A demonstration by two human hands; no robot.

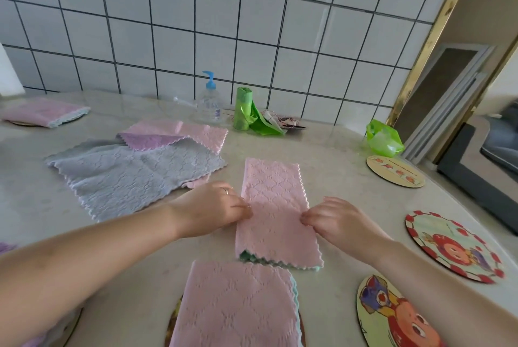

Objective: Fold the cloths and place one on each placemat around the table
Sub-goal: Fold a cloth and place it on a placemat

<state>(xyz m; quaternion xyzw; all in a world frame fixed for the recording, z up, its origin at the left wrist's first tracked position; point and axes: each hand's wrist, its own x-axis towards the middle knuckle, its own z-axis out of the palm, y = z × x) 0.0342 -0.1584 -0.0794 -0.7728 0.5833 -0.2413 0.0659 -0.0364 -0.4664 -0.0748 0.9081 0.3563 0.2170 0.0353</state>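
We have the long pink waffle-textured cloth (pixel 276 212), folded once into a strip, lying flat on the pale marbled tabletop (pixel 336 156). Our left hand (pixel 213 210) pinches its left edge at mid-length, fingers closed on the fabric; our right hand (pixel 333 219) pinches the right edge opposite, fingers likewise closed. Just below it, another folded pink cloth (pixel 238 307) already covers a round placemat (pixel 171 324). The risk, as we judge it: if one pinch slips while we bring the halves together, the scalloped edges will land skewed, and the mint underside will show unevenly.
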